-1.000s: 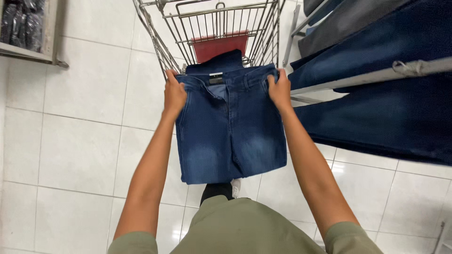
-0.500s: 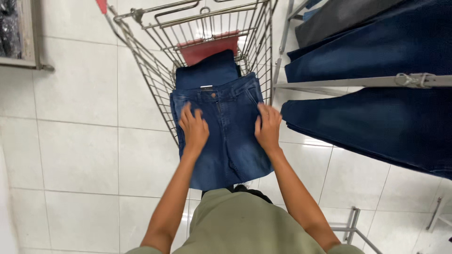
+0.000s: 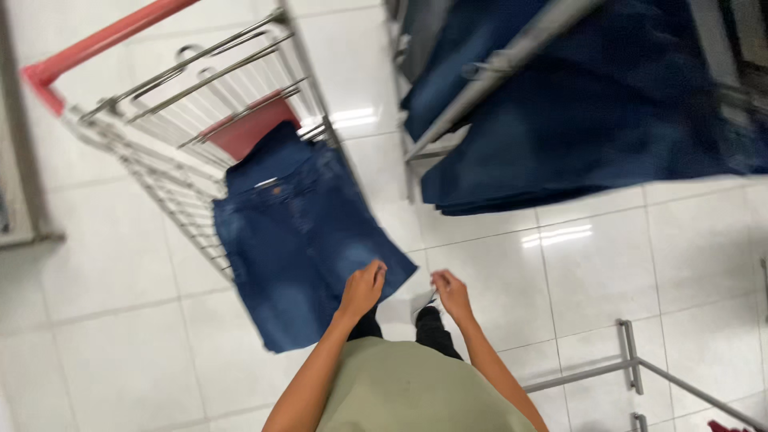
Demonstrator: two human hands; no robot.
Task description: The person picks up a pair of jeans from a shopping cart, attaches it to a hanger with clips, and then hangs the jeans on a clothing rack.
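The folded pair of blue jeans (image 3: 308, 252) is lying draped over the rim of the wire shopping cart (image 3: 188, 104), waistband up toward the red-handled end and the folded legs hanging down toward the person. The left hand (image 3: 362, 288) is curling loosely over the jeans' lower right edge, fingers bent and touching the denim. The right hand (image 3: 452, 292) is hovering just beside it, apart from the cloth, fingers loosely gathered; whether it is pinching anything cannot be told through the blur. The jeans look folded and set on the cart, though not dropped inside it. Beyond the right hand, stacked dark denim (image 3: 592, 120) is resting on a shelf above the white tiled floor (image 3: 608, 264).
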